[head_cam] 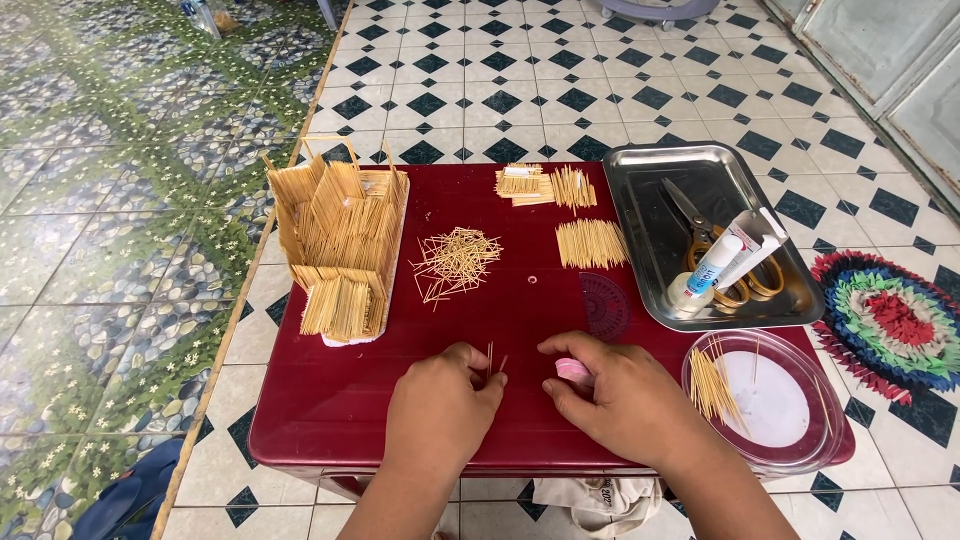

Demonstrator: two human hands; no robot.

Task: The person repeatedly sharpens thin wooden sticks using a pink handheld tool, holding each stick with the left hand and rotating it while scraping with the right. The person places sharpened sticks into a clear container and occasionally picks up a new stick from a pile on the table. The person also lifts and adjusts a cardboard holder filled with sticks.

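My left hand [441, 402] rests on the red table [340, 400] near its front edge and pinches a few thin wooden sticks [492, 358] upright between its fingertips. Beside it, my right hand [620, 395] presses on a small pink object [573, 369], fingers curled over it. A loose pile of sticks [456, 262] lies in the table's middle. At the left stands a small house built of sticks [338, 240] on a white base.
A steel tray [650, 235] at the right holds scissors [705, 235] and a glue tube [718, 265]. A clear round lid [775, 400] with sticks sits front right. Neat stick bundles [592, 243] and a clear protractor [604, 305] lie nearby. A colourful rug [895, 320] lies on the tiled floor.
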